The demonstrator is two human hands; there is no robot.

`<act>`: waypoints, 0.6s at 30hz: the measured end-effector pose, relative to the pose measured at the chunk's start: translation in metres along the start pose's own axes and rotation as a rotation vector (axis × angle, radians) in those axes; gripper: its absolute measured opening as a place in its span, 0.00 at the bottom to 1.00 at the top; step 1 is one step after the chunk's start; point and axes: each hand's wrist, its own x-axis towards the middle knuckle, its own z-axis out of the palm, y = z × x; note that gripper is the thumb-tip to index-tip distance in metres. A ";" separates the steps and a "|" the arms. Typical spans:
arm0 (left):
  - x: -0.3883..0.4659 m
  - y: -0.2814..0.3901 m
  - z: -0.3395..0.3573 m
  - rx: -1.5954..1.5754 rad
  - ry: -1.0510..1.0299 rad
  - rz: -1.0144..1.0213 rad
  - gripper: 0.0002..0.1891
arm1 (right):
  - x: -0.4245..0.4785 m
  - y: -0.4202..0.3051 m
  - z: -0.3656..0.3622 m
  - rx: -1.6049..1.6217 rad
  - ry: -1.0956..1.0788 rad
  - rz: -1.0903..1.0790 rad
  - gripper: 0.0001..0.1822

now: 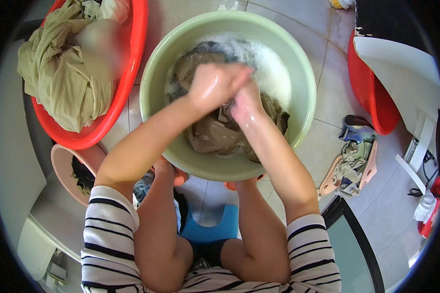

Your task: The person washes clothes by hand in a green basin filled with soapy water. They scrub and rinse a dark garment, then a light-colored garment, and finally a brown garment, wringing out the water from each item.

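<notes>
A large pale-green plastic basin [306,91] stands on the floor before me, holding sudsy water and a soaked brown garment [214,133]. Over its middle, my left hand [214,86] is curled and pressed against my right hand [247,99]; motion blurs the fingers. A gathered fold of the brown cloth rises to my right hand, which grips it. What lies inside my left hand is hidden. White foam [273,73] covers the water on the far right. Darker wet cloth [207,47] shows at the far side of the basin.
A red tub [137,66] with light-green fabric [71,91] stands at left, above a pink bucket [60,157] holding dark cloth. At right are another red basin [385,106] and small crumpled cloths [352,161] on pink slippers [369,164]. A blue stool [209,230] is beneath me.
</notes>
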 end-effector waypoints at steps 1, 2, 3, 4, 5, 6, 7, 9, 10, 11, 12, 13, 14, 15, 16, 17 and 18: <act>0.012 -0.010 -0.005 0.049 -0.032 -0.160 0.16 | 0.003 0.001 0.004 0.133 0.036 0.079 0.13; 0.012 -0.011 -0.007 0.049 -0.045 -0.195 0.17 | 0.003 -0.001 0.006 0.113 0.019 0.070 0.14; 0.015 -0.008 -0.007 0.037 -0.060 -0.228 0.17 | 0.005 -0.003 0.002 0.088 0.012 0.056 0.16; 0.010 0.005 -0.004 0.020 0.022 -0.198 0.16 | 0.003 -0.007 -0.004 0.050 -0.017 0.049 0.16; 0.001 0.013 0.003 -0.007 0.075 -0.005 0.14 | 0.002 -0.010 -0.010 0.012 -0.046 0.043 0.17; -0.007 0.020 0.002 0.007 0.035 0.042 0.13 | 0.005 -0.008 -0.009 0.222 -0.006 0.076 0.19; -0.011 0.024 0.002 0.020 -0.005 0.088 0.13 | 0.004 -0.007 -0.012 0.098 -0.031 0.057 0.21; -0.003 0.004 0.009 0.004 0.017 -0.023 0.14 | -0.002 -0.010 -0.017 -0.154 -0.086 0.016 0.24; 0.007 -0.009 0.006 -0.001 -0.059 -0.184 0.15 | 0.002 -0.012 -0.018 -0.179 -0.069 0.003 0.24; 0.014 -0.022 0.001 -0.007 -0.136 -0.344 0.16 | 0.010 -0.014 -0.019 -0.205 -0.052 -0.011 0.23; 0.015 -0.033 0.002 -0.091 -0.159 -0.459 0.16 | 0.021 -0.015 -0.020 -0.232 -0.034 -0.026 0.23; 0.015 -0.041 0.004 -0.159 -0.124 -0.462 0.16 | 0.031 -0.018 -0.024 -0.260 -0.010 -0.043 0.22; 0.014 -0.048 0.006 -0.226 -0.089 -0.465 0.16 | 0.041 -0.018 -0.035 -0.261 -0.063 -0.181 0.18; 0.011 -0.055 0.012 -0.290 -0.055 -0.470 0.16 | 0.049 -0.014 -0.042 -0.204 -0.106 -0.293 0.17; 0.006 -0.057 0.019 -0.246 -0.011 -0.372 0.14 | 0.056 -0.007 -0.050 -0.293 -0.112 -0.328 0.16; 0.003 -0.063 0.024 -0.165 0.001 -0.325 0.13 | 0.062 0.000 -0.057 -0.383 -0.117 -0.363 0.14; 0.003 -0.066 0.026 -0.086 0.010 -0.279 0.13 | 0.066 0.007 -0.061 -0.540 -0.067 -0.402 0.13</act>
